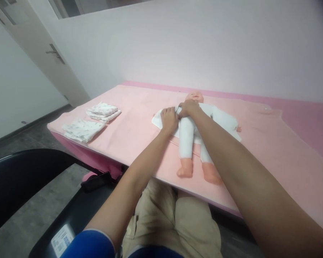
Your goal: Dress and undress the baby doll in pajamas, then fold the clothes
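A baby doll [185,167] lies on its back on the pink padded table, head toward the wall and feet toward me. It wears a white baby garment [223,118] with sleeves and white legs. My left hand [169,120] rests at the doll's side, its fingers curled over the cloth near the sleeve. Just beside it, my right hand [188,108] reaches across the doll's chest and pinches the garment's edge. My hands cover part of the chest, and my right forearm hides some of one leg. Exactly what the fingertips hold is partly hidden.
Two folded printed cloths [103,111] lie at the table's left end. A pink sheet [134,118] covers the table, which stands against a white wall. To my left is a black chair [29,172] with a white labelled packet [62,239] on its seat.
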A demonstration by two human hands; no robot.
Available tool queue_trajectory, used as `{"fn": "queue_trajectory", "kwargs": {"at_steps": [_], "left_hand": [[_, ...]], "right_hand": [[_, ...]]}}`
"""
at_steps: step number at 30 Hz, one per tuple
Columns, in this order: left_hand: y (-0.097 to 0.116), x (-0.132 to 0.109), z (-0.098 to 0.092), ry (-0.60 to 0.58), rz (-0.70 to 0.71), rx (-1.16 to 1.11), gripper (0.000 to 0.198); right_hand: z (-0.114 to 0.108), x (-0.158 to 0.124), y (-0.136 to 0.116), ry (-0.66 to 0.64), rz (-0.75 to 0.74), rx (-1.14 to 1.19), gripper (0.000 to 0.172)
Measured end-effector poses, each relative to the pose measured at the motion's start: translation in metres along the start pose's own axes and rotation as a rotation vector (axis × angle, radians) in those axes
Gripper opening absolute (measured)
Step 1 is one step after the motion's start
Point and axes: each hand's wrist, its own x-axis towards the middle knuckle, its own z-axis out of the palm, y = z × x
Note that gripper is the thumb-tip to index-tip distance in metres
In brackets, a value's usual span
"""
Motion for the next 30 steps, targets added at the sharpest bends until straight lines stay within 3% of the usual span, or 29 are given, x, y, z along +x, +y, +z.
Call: {"fn": "queue_trajectory", "kwargs": {"at_steps": [5,10,22,30], "left_hand": [[-0.002,0.000,-0.003,-0.004,0.010,0.016,0.036],[0.002,-0.002,-0.005,0.009,0.011,0.008,0.040],[0.003,0.000,-0.007,-0.044,-0.086,-0.040,0.035],[-0.001,0.001,-0.008,-0.079,-0.168,-0.151,0.037]], "right_hand": [[0.020,-0.009,-0.006,0.233,0.052,0.017,0.061],[0.032,-0.019,0.009,0.422,0.025,0.200,0.055],[0.030,-0.021,0.065,0.575,-0.015,0.608,0.054],[0.016,-0.046,0.094,0.524,0.098,0.838,0.058]]}}
